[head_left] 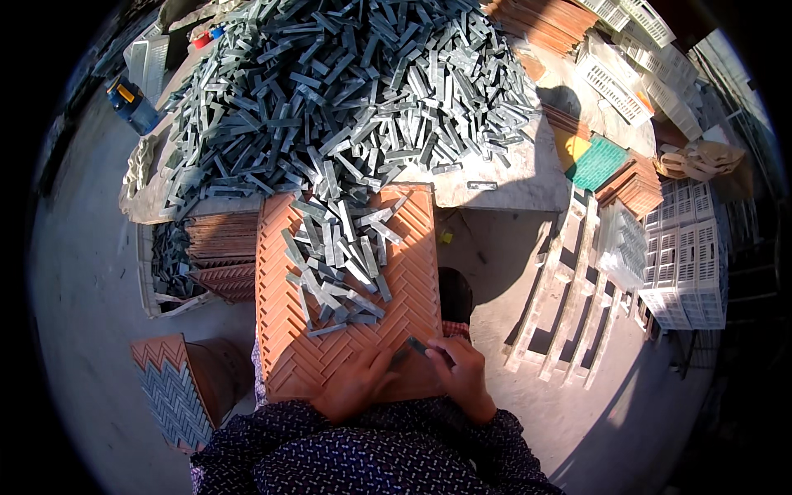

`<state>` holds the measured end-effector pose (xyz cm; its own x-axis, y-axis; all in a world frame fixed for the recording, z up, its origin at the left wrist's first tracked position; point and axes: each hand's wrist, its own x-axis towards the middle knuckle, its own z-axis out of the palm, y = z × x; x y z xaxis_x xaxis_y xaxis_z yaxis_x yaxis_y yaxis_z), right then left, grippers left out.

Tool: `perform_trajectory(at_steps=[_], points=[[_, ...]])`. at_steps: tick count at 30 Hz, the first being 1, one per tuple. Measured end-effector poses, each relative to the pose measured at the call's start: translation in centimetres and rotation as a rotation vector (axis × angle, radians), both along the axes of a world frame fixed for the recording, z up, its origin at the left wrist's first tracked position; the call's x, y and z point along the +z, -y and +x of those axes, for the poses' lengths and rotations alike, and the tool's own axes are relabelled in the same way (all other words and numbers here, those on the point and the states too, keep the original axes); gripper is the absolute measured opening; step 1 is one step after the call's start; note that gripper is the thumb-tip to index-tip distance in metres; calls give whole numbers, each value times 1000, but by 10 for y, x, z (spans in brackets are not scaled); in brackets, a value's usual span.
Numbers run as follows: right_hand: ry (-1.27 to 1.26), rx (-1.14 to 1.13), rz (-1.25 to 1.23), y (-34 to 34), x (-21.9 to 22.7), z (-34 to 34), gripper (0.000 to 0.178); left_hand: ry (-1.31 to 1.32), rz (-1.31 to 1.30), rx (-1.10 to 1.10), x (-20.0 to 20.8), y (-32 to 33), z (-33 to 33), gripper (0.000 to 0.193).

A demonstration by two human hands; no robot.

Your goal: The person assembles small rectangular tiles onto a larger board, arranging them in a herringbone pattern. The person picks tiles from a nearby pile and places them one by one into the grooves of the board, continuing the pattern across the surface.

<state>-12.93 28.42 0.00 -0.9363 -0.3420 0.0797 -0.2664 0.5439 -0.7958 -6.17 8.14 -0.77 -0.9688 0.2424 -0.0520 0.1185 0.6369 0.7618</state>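
An orange herringbone-grooved tray (272, 330) leans from the table edge toward my lap. On its upper half lies a loose heap of grey stone strips (333, 247). My right hand (462, 375), low at the tray's right edge, pinches one dark stone strip (418, 346) between thumb and fingers. Close beside it, my left hand (356, 386) rests over the lower tray, slightly blurred, its fingers closed at another dark strip (400, 356). The two strips' ends are near each other; whether they touch is hard to tell. The grooves around my hands hold no strips.
A big pile of stone strips (330, 91) covers the table (528, 177) ahead. At lower left, a herringbone tray filled with strips (173, 396) sits on a stand. A wooden pallet (561, 289) and white crates (685, 264) stand right; a blue bottle (132, 106) is far left.
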Motion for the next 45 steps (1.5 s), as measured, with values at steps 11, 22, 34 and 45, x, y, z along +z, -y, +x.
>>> perform_trajectory(at_steps=[11,22,34,45], points=[[-7,-19,-24,-5,9,-3,17,6,-29,37,11,0,-3,27],[-11,-3,-18,-5,9,-4,17,-41,1,108,10,3,-10,28],[-51,54,-31,3,7,-10,16,-56,-18,84,-6,-6,-22,24],[-213,353,99,71,11,-54,25,-136,-101,393,23,50,-21,22]])
